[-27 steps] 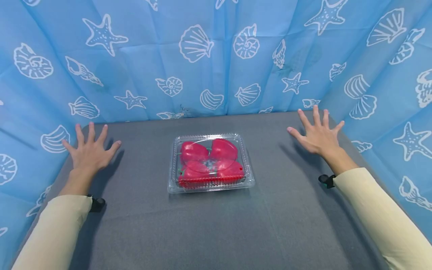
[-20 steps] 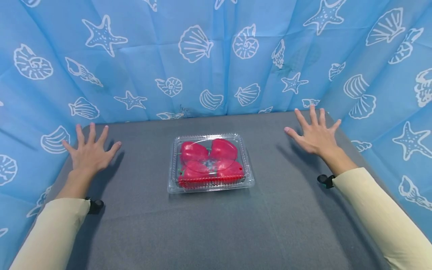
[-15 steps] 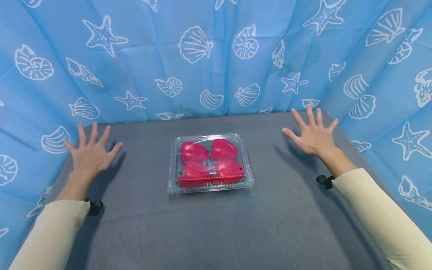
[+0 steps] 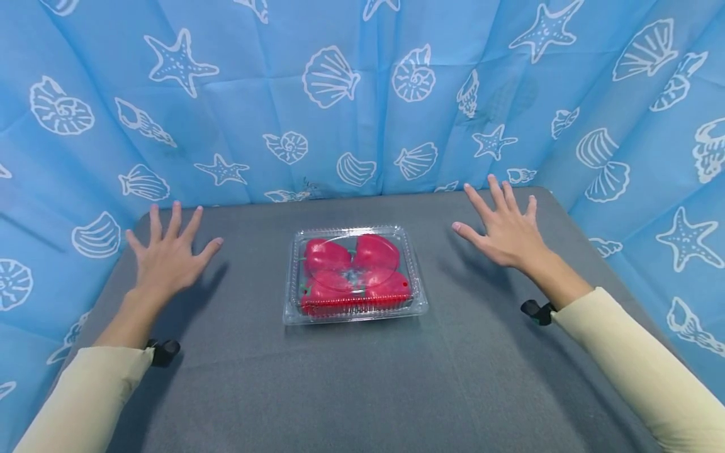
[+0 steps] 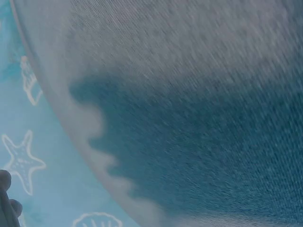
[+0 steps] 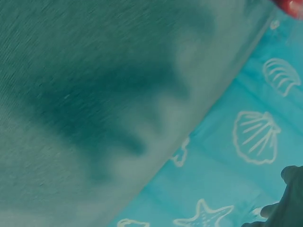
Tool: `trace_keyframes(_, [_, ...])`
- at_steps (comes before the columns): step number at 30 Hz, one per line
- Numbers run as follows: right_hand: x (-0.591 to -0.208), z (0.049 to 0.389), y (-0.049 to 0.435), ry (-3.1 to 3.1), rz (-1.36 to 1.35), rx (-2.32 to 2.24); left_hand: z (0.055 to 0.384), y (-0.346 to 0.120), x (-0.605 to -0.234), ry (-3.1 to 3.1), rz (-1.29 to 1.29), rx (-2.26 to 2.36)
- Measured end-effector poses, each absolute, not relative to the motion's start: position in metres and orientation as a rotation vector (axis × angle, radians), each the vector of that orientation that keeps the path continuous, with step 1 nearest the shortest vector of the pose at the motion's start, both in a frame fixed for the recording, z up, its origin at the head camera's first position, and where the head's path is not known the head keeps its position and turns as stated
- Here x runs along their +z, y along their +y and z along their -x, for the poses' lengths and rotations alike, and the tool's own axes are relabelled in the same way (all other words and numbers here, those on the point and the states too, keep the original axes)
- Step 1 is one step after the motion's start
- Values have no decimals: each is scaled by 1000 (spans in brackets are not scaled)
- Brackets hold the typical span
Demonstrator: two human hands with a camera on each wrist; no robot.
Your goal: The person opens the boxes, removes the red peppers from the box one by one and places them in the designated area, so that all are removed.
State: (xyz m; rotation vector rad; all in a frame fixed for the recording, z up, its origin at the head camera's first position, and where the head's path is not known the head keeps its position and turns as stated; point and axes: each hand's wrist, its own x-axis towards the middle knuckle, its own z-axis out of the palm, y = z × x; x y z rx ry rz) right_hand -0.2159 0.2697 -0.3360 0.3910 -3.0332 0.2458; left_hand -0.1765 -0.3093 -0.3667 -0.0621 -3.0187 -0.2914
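A clear plastic clamshell box (image 4: 418, 307) sits closed at the middle of the table, with several glossy red fruit- or pepper-shaped pieces (image 4: 377, 253) showing through its lid; bits of green stem are visible. Left of the box, my left hand (image 4: 168, 261) hovers over the table, fingers spread and holding nothing. My right hand (image 4: 506, 233) is likewise spread above the table on the box's right side, touching nothing. Only small parts of each hand enter the wrist views: left-hand fingertips (image 5: 5, 180) at lower left, right-hand fingers (image 6: 289, 196) at lower right.
Grey cloth covers the table (image 4: 351, 390), which has rounded far corners. A blue curtain (image 4: 238, 100) printed with white shells and starfish hangs behind it and along both sides. Both wrists carry a black strap-mounted device (image 4: 164, 352). Hand shadows fall on the cloth.
Both hands have moved inward toward the box, the right one from the table's right edge and the left one slightly rightward. The box has stayed in place.
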Motion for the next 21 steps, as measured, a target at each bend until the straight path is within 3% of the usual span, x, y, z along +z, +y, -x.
trace_keyframes(21, [-328, 190, 220, -2948, -690, 218, 162, -265, -360, -2964, 243, -229])
